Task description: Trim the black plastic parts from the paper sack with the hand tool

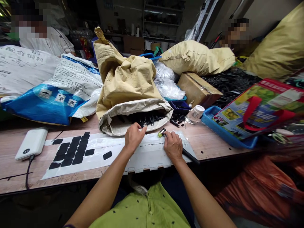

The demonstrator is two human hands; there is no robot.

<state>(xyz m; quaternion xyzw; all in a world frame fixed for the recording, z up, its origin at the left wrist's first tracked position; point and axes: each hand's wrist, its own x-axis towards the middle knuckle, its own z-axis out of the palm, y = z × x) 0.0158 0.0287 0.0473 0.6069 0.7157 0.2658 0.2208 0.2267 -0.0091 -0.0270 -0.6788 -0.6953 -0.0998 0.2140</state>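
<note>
Black plastic parts (144, 119) lie heaped in the mouth of a brown paper sack (125, 82) tipped on its side at the far edge of the wooden table (213, 142). The left hand (133, 136) reaches into that opening, fingers curled toward the pile; whether it has a piece pinched I cannot tell. The right hand (173, 146) rests just right of it, closed around a small tool with a yellow-green tip (162, 133), its dark handle running off toward the near right. Both hands sit over a white sheet (142, 155). To the left on that sheet, a block of black pads (71, 153) is laid in tidy rows, one pad lying apart to the right of it. Judging by the full sack and a few loose parts (177, 122) near a small clear jar (194, 114), plenty seems left to go through. A white power bank (32, 143) lies far left; a blue tray (228, 134) holding a printed bag sits right.
</note>
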